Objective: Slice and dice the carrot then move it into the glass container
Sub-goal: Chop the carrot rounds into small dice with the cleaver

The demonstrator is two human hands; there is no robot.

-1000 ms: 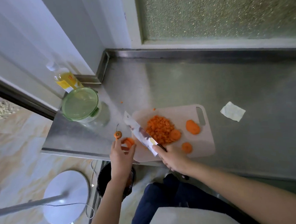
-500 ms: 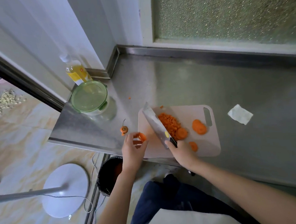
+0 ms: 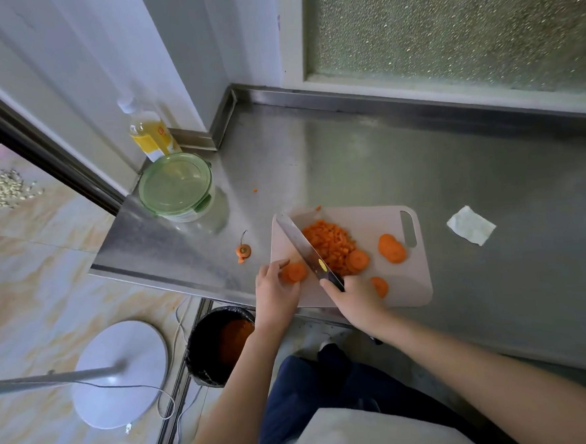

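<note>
Much of the knife handle (image 3: 335,282) hides under right hand (image 3: 356,300) (blade (image 3: 301,245) shows).

Back of counter (image 3: 417,152): wide bare steel, open to reach across.
Between cutting board (image 3: 370,217) and glass container (image 3: 177,208): open gap, only a carrot top (image 3: 243,250) near the front edge.
Container top: covered by green lid (image 3: 174,182); bottle (image 3: 150,134) just behind.
On board: knife (image 3: 303,248) slanting across left part, diced pile (image 3: 330,243) right beside it.
Right of board: paper scrap (image 3: 470,225), bare steel all around.
</note>
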